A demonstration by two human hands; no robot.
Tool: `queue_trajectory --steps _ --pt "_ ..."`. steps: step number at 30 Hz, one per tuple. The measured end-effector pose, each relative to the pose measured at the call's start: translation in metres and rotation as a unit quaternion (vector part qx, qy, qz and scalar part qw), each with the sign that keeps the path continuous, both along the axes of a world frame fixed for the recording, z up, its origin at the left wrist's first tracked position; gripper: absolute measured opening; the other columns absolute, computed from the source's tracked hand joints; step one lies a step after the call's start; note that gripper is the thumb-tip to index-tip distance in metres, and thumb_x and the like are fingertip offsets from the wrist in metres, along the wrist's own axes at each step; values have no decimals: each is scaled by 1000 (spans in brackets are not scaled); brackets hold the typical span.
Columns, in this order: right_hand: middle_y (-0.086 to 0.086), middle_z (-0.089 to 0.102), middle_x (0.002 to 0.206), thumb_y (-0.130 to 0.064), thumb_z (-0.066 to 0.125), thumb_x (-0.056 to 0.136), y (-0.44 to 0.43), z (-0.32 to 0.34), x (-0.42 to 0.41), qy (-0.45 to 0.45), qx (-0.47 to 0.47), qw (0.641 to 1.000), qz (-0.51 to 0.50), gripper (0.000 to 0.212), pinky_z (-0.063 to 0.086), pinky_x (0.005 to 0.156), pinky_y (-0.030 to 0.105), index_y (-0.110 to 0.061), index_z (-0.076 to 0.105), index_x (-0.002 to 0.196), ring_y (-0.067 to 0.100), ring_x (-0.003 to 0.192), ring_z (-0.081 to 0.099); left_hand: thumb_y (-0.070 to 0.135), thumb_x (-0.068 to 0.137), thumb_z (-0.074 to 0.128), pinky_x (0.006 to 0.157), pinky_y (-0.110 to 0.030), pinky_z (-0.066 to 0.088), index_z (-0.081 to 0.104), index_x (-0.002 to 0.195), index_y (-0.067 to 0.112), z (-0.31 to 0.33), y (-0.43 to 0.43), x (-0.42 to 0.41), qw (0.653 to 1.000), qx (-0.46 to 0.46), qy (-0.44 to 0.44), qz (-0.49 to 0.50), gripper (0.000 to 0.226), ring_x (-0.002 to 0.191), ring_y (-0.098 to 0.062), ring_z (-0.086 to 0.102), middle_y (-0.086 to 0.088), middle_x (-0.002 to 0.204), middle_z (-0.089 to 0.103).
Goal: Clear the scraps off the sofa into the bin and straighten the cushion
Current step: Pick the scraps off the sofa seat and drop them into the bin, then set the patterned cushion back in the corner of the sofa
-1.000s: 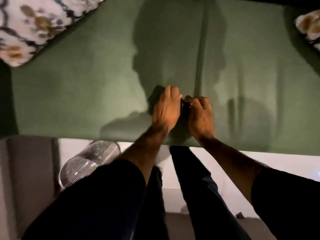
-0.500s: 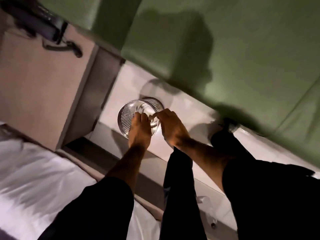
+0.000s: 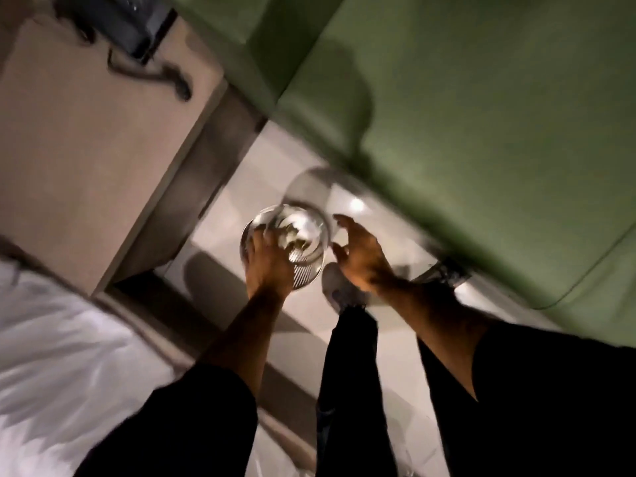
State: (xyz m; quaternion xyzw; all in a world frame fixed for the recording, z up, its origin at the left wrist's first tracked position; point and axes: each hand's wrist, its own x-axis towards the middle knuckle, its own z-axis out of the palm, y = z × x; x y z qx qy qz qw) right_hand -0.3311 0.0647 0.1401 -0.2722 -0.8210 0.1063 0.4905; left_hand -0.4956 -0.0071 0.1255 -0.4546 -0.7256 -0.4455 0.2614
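Pale floor beside green sofa (image 3: 481, 115), left hand (image 3: 266, 263) over bin (image 3: 303, 266), grip unclear, right hand (image 3: 361, 256) spread empty.

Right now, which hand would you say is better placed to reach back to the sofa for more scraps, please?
The right hand, probably: it hangs open beside the bin, on the side nearer the green sofa. The left hand is over the bin's mouth, farther from the seat.
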Motion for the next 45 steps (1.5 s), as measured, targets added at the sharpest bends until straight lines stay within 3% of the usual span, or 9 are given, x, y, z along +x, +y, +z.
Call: queue_trajectory --steps 5,8,11,16,25,32,35,40,45 --pt "-2 66 126 -23 65 93 -39 -70 -29 157 -30 978 134 45 62 82 40 -25 58 137 17 88 72 8 89 58 106 -32 39 61 120 5 -58 -83 -27 981 103 144 -79 31 119 -35 56 -17 127 57" --pt "-13 63 118 -32 76 87 -28 -23 -19 303 -42 942 140 50 57 80 18 -28 58 134 0 87 65 20 96 57 111 -39 40 57 127 1 -4 -84 -21 966 150 178 -113 36 124 -34 52 -20 129 55" --pt "1 54 135 -37 86 79 9 55 18 368 -51 925 84 83 48 95 15 -19 45 148 7 108 59 23 91 71 114 -40 35 46 138 -2 78 -61 6 967 189 113 -128 59 131 -34 47 -22 137 48" --pt "8 28 165 -62 87 64 51 155 59 241 -118 960 76 126 27 116 25 -20 17 161 21 150 32 55 76 79 119 -41 33 19 155 11 189 -59 -1 959 179 -76 -207 109 139 -20 41 -7 154 39" --pt "-2 57 142 -52 100 40 17 227 6 103 -69 968 218 136 44 113 51 -22 24 148 19 129 56 56 79 77 116 -51 32 -5 158 22 236 -109 -47 934 169 -144 -279 120 142 -22 35 0 162 29" --pt "-11 66 131 -40 96 63 33 119 7 156 -93 960 213 119 57 102 42 -8 18 148 -1 111 68 44 81 81 113 -43 43 17 156 24 173 -100 -58 929 121 -128 -326 100 133 -8 51 10 149 50" --pt "-4 64 138 -62 92 58 30 86 10 187 -86 963 172 116 52 108 48 -18 26 142 18 123 65 65 68 82 120 -45 31 14 156 32 168 -92 -60 939 78 -103 -318 116 144 -13 35 8 159 35" --pt "-12 68 130 -72 87 56 12 98 7 207 -33 968 137 98 54 104 49 -38 31 129 16 118 67 67 70 80 122 -43 27 13 157 30 175 -98 -69 940 94 -87 -318 115 143 -10 33 10 159 35" --pt "-21 67 118 -70 88 57 -15 98 -21 176 -47 967 176 102 60 85 19 -40 30 135 -8 102 69 47 73 87 112 -34 45 28 153 20 158 -126 -100 919 236 -116 -293 104 129 -6 55 6 144 55"
